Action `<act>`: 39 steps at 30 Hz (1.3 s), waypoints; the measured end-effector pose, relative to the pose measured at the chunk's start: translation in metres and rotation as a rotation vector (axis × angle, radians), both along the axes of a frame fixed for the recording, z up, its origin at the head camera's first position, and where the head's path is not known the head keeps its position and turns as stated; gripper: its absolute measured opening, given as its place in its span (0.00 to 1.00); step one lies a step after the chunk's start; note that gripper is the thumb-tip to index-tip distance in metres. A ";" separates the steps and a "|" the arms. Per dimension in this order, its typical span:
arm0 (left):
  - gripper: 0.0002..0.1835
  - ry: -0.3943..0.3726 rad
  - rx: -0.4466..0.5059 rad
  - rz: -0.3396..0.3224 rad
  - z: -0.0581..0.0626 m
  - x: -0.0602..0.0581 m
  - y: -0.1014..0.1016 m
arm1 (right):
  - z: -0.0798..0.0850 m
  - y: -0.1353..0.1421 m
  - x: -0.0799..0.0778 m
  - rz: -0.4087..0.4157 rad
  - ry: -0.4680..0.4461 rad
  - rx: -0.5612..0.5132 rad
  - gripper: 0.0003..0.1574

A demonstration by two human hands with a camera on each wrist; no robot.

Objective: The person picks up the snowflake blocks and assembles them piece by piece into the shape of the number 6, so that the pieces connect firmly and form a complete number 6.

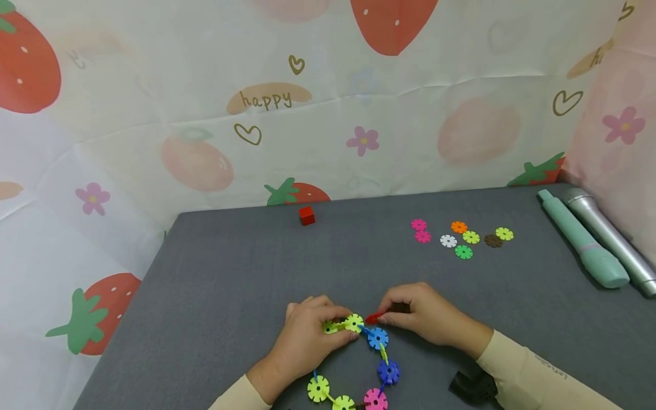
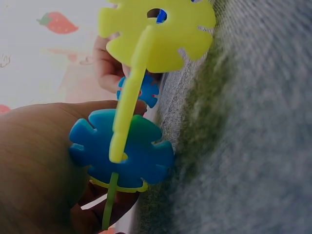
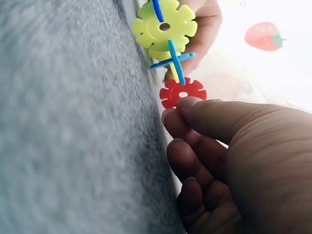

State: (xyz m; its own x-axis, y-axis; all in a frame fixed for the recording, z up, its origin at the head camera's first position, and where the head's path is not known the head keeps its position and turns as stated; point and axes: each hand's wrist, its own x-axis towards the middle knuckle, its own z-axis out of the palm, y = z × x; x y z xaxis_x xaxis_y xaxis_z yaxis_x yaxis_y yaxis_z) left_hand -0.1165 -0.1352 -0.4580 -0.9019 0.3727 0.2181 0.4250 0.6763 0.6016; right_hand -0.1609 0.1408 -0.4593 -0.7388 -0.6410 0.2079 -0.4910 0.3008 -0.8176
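A ring of notched plastic snap discs lies low in the head view, with a blue disc (image 1: 377, 338), a dark blue disc (image 1: 388, 372) and a pink disc (image 1: 376, 400) along its right side. My left hand (image 1: 307, 333) grips the ring's far side, thumb and fingers at a yellow-green disc (image 1: 354, 322). Between thumb and index finger, my right hand (image 1: 427, 313) pinches a red disc (image 3: 170, 92). Its edge is against or very near a light blue disc (image 3: 176, 63) seen edge-on; whether they interlock I cannot tell.
Loose discs in several colours, among them an orange disc (image 1: 459, 227), lie at the back right. A red cube (image 1: 307, 216) sits near the back edge. A green microphone-shaped object (image 1: 584, 242) and a silver microphone (image 1: 615, 242) lie far right. A black object (image 1: 471, 387) is beside the right sleeve.
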 end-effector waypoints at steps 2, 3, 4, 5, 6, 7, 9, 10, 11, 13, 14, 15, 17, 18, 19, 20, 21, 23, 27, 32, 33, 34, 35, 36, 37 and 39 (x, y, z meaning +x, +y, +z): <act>0.12 0.000 0.003 -0.008 0.000 0.000 0.000 | -0.001 -0.002 0.001 0.006 -0.007 -0.006 0.03; 0.12 -0.001 0.004 -0.013 0.000 0.000 0.001 | -0.002 -0.002 0.001 0.010 -0.009 -0.007 0.03; 0.12 -0.006 0.005 -0.017 0.000 0.000 0.001 | -0.002 -0.003 0.001 0.010 -0.016 -0.004 0.04; 0.12 -0.008 0.009 -0.023 0.000 0.000 0.001 | -0.003 -0.003 0.002 0.015 -0.018 -0.005 0.04; 0.12 -0.011 0.011 -0.028 0.000 0.000 0.001 | -0.003 -0.004 0.002 0.018 -0.025 -0.006 0.05; 0.12 -0.010 0.012 -0.035 0.000 0.000 0.001 | -0.003 -0.005 0.002 0.021 -0.031 -0.006 0.06; 0.12 0.000 0.015 -0.052 0.000 0.000 0.001 | -0.003 -0.006 0.003 0.018 -0.035 -0.007 0.07; 0.12 0.007 0.017 -0.062 0.000 0.000 0.001 | -0.003 -0.006 0.003 0.017 -0.038 -0.011 0.07; 0.11 0.016 0.024 -0.074 0.000 0.000 0.001 | -0.002 -0.007 0.004 0.016 -0.036 -0.018 0.07; 0.11 0.034 0.043 -0.097 0.000 -0.001 0.001 | -0.002 -0.007 0.005 0.012 -0.031 -0.032 0.07; 0.11 0.040 0.054 -0.106 0.000 -0.001 0.001 | -0.001 -0.007 0.005 0.011 -0.024 -0.040 0.07; 0.11 0.045 0.064 -0.115 0.000 -0.001 0.001 | -0.001 -0.008 0.005 0.012 -0.020 -0.049 0.07; 0.11 0.050 0.086 -0.125 0.000 -0.001 0.001 | -0.001 -0.009 0.006 0.011 -0.004 -0.058 0.06; 0.11 0.051 0.093 -0.125 0.000 0.000 0.001 | -0.001 -0.009 0.006 0.009 0.001 -0.059 0.06; 0.10 0.050 0.098 -0.125 0.000 0.000 0.001 | -0.001 -0.009 0.006 0.008 0.004 -0.058 0.06; 0.10 0.051 0.102 -0.126 0.000 0.000 0.002 | -0.001 -0.010 0.006 0.006 0.006 -0.055 0.06; 0.10 0.050 0.105 -0.127 0.000 0.000 0.002 | -0.001 -0.011 0.006 0.004 0.005 -0.049 0.06; 0.10 0.041 0.112 -0.129 0.001 0.000 0.002 | -0.002 -0.011 0.006 0.000 0.000 -0.030 0.07; 0.11 -0.004 0.114 -0.100 0.001 -0.001 0.003 | -0.002 -0.011 0.005 0.005 -0.049 -0.006 0.06; 0.18 -0.120 0.171 -0.020 0.002 -0.004 -0.001 | -0.002 -0.006 -0.001 -0.034 -0.113 -0.049 0.04; 0.19 -0.157 0.203 -0.009 0.002 -0.005 -0.003 | -0.002 -0.003 -0.002 -0.053 -0.115 -0.063 0.06; 0.19 -0.193 0.242 -0.003 0.002 -0.006 -0.005 | -0.002 -0.001 -0.004 -0.072 -0.109 -0.079 0.07; 0.19 -0.231 0.288 0.000 0.001 -0.007 -0.007 | -0.002 0.002 -0.007 -0.094 -0.098 -0.095 0.08; 0.20 -0.263 0.332 0.001 0.001 -0.008 -0.010 | -0.001 0.006 -0.009 -0.114 -0.090 -0.117 0.09; 0.19 -0.290 0.375 0.000 0.001 -0.009 -0.012 | -0.001 0.010 -0.011 -0.137 -0.077 -0.133 0.10; 0.19 -0.327 0.436 -0.005 0.001 -0.010 -0.015 | 0.000 0.017 -0.016 -0.176 -0.054 -0.168 0.11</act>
